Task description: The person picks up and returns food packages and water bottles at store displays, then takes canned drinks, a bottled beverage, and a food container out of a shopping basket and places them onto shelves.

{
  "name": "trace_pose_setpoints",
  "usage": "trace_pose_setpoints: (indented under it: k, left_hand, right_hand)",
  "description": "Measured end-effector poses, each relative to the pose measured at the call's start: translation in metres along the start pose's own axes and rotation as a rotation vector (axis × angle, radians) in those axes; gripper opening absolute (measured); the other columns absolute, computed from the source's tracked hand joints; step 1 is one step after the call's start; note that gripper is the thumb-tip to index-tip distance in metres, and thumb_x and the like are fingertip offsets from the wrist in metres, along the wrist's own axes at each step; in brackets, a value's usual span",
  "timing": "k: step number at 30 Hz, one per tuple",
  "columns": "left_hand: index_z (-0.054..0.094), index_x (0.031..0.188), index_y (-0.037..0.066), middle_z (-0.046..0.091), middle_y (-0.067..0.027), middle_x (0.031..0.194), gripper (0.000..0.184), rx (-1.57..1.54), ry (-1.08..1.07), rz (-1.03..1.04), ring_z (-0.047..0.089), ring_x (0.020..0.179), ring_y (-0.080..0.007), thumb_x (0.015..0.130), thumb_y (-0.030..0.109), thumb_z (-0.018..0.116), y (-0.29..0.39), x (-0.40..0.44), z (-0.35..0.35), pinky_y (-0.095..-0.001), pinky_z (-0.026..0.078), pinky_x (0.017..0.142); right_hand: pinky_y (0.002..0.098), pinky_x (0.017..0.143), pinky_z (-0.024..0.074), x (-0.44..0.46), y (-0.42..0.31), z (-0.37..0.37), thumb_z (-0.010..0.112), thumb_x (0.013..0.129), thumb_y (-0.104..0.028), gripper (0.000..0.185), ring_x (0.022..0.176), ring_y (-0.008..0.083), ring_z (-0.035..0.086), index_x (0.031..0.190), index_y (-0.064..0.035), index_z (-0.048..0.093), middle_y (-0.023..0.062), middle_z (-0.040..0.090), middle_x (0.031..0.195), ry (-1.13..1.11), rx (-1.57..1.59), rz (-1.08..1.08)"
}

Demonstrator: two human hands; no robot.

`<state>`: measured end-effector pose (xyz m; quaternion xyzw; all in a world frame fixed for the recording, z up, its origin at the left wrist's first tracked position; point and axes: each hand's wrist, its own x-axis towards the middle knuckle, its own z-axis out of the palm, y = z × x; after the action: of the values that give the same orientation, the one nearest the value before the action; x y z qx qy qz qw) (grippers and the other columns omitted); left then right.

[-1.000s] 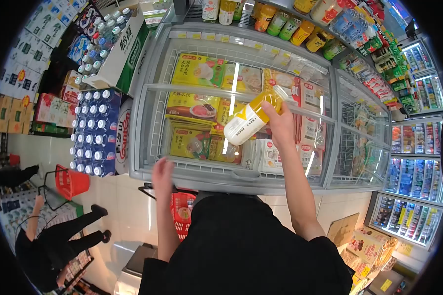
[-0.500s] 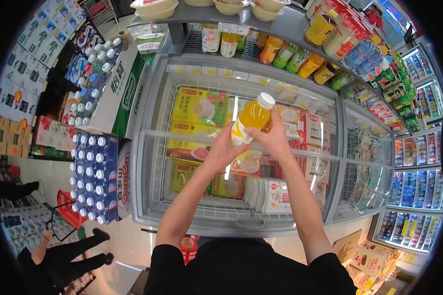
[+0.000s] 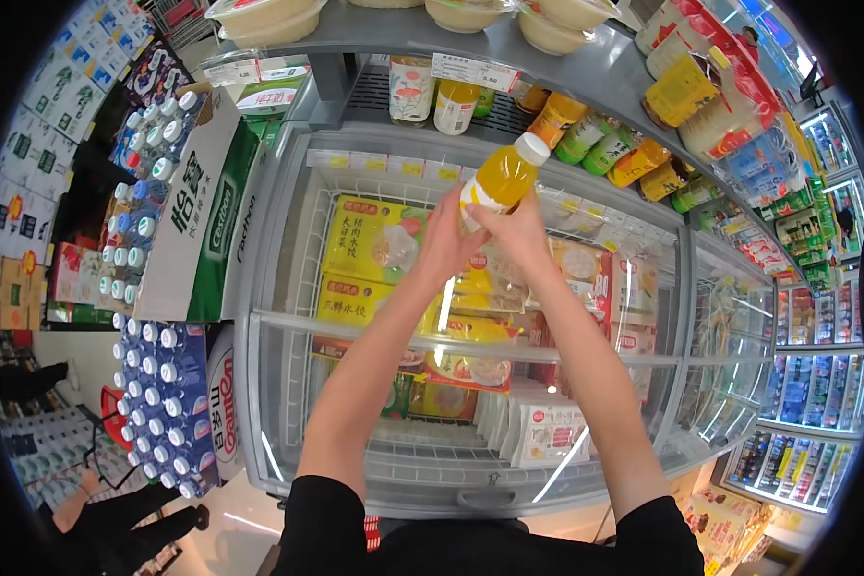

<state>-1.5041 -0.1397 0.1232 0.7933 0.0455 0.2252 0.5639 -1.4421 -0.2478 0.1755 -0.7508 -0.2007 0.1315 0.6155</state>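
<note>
A bottle of orange-yellow juice (image 3: 509,180) with a white cap and a white label leans to the upper right, above the glass of a chest freezer (image 3: 394,499). My left hand (image 3: 448,236) wraps the lower left side of the bottle. From the right, my right hand (image 3: 518,236) grips its lower part, the fingers partly hidden behind it. Just beyond, similar juice bottles (image 3: 456,106) stand on the ledge under the grey shelf. Below my hands, yellow dumpling packs (image 3: 370,235) lie in the freezer.
A grey shelf (image 3: 384,34) with packaged bowls (image 3: 269,21) overhangs the freezer's back edge. Boxed water bottles (image 3: 206,211) and a pack of blue-labelled bottles (image 3: 168,398) stand at left. Another person (image 3: 115,518) with a red basket is at lower left. Drink coolers (image 3: 802,384) line the right.
Both hands have moved the juice bottle farther up and forward, toward the shelf. The view has shifted closer to the shelf. My grip on the bottle stays.
</note>
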Motion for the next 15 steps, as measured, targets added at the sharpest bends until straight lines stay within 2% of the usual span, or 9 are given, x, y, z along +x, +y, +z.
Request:
trace_pose_setpoints:
  k: [2,4,5,7,8,10,15]
  left_hand:
    - [0.035,0.128,-0.001,0.048,-0.0217,0.123,0.068,0.086,0.034,0.037,0.047,0.114,-0.0387,0.072,0.011,0.072,-0.013,0.021,-0.002,-0.0411,0.039,0.095]
    - [0.034,0.130,0.000,0.041,-0.0211,0.131,0.073,0.441,0.035,-0.009,0.039,0.123,-0.0371,0.072,0.016,0.073,-0.024,0.037,-0.010,-0.0438,0.034,0.101]
    - [0.034,0.130,0.000,0.041,-0.0211,0.131,0.073,0.440,0.041,-0.004,0.039,0.123,-0.0371,0.072,0.016,0.073,-0.030,0.042,-0.013,-0.0438,0.034,0.101]
    - [0.030,0.135,0.001,0.031,-0.0193,0.141,0.077,0.778,-0.100,-0.075,0.025,0.133,-0.0344,0.075,0.026,0.071,-0.040,0.047,-0.018,-0.0472,0.026,0.107]
    - [0.030,0.135,0.001,0.031,-0.0193,0.141,0.077,0.781,-0.099,-0.071,0.025,0.133,-0.0344,0.075,0.026,0.071,-0.043,0.049,-0.019,-0.0472,0.026,0.107]
    - [0.027,0.139,0.003,0.026,-0.0175,0.145,0.077,0.927,-0.228,-0.123,0.016,0.137,-0.0318,0.080,0.038,0.063,-0.048,0.053,-0.015,-0.0505,0.019,0.109]
    - [0.027,0.139,0.003,0.024,-0.0166,0.146,0.075,1.023,-0.298,-0.100,0.017,0.137,-0.0310,0.085,0.047,0.052,-0.057,0.052,-0.004,-0.0526,0.018,0.109]
  right_hand:
    - [0.0324,0.082,0.0468,0.024,0.011,0.000,0.074,0.069,-0.011,0.057,0.095,0.0200,0.059,0.115,0.0005,0.042,0.0126,0.058,0.105,0.040,0.003,-0.022]
    - [0.0341,0.083,0.0462,0.050,0.024,-0.005,0.075,0.068,-0.012,0.058,0.096,0.0226,0.059,0.114,0.0010,0.042,0.0143,0.058,0.106,0.150,-0.076,-0.218]
    - [0.0341,0.083,0.0462,0.065,0.028,-0.007,0.075,0.068,-0.012,0.058,0.096,0.0226,0.059,0.114,0.0010,0.042,0.0143,0.058,0.106,0.150,-0.078,-0.226]
    - [0.0354,0.083,0.0457,0.093,0.038,-0.011,0.075,0.067,-0.013,0.059,0.098,0.0257,0.058,0.113,0.0017,0.042,0.0161,0.058,0.107,0.282,-0.146,-0.306]
    - [0.0357,0.085,0.0450,0.105,0.039,-0.009,0.076,0.066,-0.014,0.060,0.099,0.0276,0.058,0.113,0.0023,0.043,0.0173,0.057,0.108,0.313,-0.156,-0.289]
    - [0.0356,0.086,0.0449,0.123,0.040,-0.010,0.076,0.066,-0.014,0.061,0.101,0.0285,0.058,0.114,0.0026,0.043,0.0180,0.057,0.108,0.311,-0.202,-0.281]
    - [0.0361,0.087,0.0449,0.150,0.047,-0.009,0.076,0.066,-0.017,0.065,0.104,0.0308,0.057,0.117,0.0033,0.042,0.0197,0.058,0.109,0.274,-0.387,-0.274]
